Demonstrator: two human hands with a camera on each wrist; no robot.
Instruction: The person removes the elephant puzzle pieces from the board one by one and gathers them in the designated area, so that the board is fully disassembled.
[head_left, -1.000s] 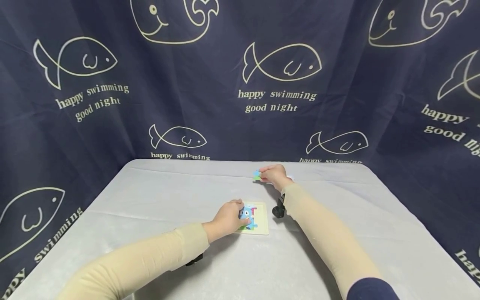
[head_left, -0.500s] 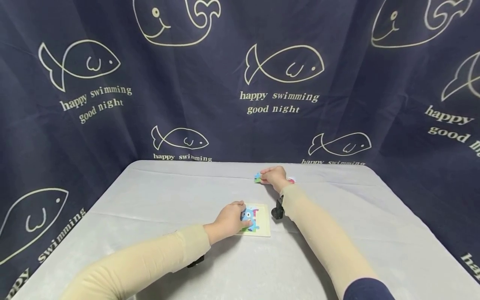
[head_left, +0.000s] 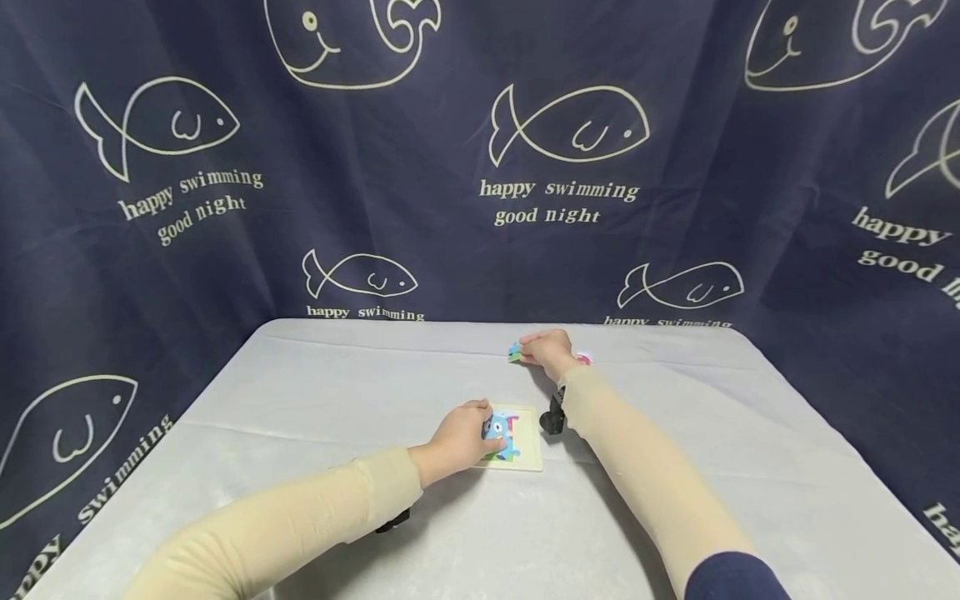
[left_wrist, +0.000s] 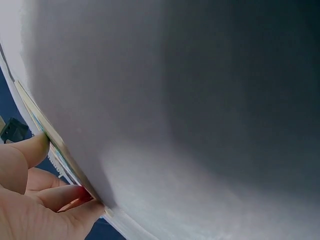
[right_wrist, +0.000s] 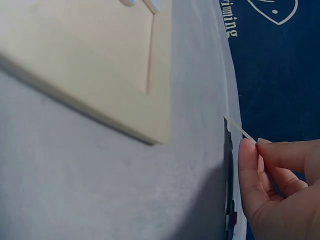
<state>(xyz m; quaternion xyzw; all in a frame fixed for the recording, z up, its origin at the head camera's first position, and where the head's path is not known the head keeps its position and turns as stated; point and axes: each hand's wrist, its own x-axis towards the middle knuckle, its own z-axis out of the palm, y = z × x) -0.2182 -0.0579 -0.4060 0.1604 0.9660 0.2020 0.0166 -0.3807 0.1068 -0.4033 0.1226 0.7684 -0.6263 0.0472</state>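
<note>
A pale square puzzle tray [head_left: 531,442] lies on the table with a blue monster picture [head_left: 498,430] in its left part; its right part shows bare board. My left hand [head_left: 453,437] grips the tray's left side, thumb on top of the picture. Farther back, my right hand [head_left: 550,350] pinches a thin blue and green puzzle piece [head_left: 514,353] between thumb and fingers. In the right wrist view that piece [right_wrist: 242,130] appears edge-on, raised at the fingertips of my right hand [right_wrist: 280,185].
A pink and white piece [head_left: 585,358] lies just right of my right hand, partly hidden by it. White cloth [head_left: 337,392] covers the table, and a dark blue curtain [head_left: 450,150] printed with fish hangs behind it.
The piece in my right hand has shifted and tilted slightly, and more of the pink piece shows beside that hand. My left hand keeps its grip on the tray.
</note>
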